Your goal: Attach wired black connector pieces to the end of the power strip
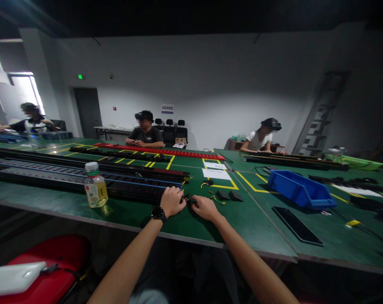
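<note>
My left hand (172,202), with a black watch at the wrist, is closed in a pinch at the right end of a long black rail assembly (137,188) with blue strips. Close beside it, my right hand (206,207) is also closed, its fingertips curled around something small and dark. What either hand holds is mostly hidden by the fingers and too small to name. To the right of my right hand lie a short yellow-green wire (219,201) and two small black blocks (223,195). Behind them is a small black part with a yellow wire (208,182).
A drink bottle (95,190) stands in front of the rail at left. On the right are a blue bin (301,190) and a phone (296,224). A red slotted rail (160,150) lies across the green table (255,219). Several people sit at the far side.
</note>
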Demonstrator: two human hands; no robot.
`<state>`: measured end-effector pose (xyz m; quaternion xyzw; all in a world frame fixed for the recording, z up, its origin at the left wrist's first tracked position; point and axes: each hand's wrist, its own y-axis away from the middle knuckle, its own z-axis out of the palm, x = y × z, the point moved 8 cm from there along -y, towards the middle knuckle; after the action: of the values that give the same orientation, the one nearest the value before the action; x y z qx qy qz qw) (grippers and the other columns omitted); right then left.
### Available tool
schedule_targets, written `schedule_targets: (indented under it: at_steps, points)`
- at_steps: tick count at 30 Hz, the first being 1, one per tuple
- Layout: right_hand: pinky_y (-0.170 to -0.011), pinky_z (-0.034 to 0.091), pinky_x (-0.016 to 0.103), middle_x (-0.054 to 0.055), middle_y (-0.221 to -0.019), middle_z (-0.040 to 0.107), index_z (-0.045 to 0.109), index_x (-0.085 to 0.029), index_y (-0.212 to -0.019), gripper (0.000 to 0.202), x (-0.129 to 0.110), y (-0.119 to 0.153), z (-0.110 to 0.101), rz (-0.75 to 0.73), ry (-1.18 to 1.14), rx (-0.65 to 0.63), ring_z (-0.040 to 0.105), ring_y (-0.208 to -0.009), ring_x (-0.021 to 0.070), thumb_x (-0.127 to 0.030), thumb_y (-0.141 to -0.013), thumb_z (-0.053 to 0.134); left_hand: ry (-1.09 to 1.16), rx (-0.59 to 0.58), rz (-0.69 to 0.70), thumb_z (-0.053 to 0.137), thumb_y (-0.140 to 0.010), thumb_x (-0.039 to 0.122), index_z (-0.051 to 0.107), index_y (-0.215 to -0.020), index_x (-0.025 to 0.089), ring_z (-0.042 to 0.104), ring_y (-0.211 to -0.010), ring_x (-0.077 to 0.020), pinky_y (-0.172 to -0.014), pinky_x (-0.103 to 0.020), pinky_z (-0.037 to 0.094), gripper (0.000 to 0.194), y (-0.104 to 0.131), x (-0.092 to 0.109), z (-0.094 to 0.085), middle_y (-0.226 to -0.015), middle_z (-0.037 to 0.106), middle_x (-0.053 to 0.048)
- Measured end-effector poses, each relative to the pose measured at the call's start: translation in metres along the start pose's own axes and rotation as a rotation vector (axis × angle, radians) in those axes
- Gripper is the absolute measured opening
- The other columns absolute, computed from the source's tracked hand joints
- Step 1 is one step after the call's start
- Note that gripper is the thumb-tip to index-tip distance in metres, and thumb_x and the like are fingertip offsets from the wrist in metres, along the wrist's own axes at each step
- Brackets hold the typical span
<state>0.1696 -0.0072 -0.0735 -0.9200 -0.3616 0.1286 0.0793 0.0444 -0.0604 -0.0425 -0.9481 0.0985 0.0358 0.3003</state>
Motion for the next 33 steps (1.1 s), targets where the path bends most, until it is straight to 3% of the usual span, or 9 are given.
schedule_targets:
  at_steps: [33]
  points:
    - [-0.065, 0.03, 0.026, 0.002, -0.097, 0.073, 0.068, -0.026, -0.109, 0.022, 0.0009, 0.0001, -0.0019, 0.004, -0.034, 0.034, 0.065, -0.086, 0.0178, -0.03, -0.094, 0.053, -0.001, -0.015, -0.002, 0.059, -0.09, 0.034, 0.068, -0.09, 0.019, 0.056, -0.095, -0.0269, -0.084, -0.043, 0.037, 0.018, -0.0003, -0.0004, 0.0002, -0.094, 0.068, -0.009]
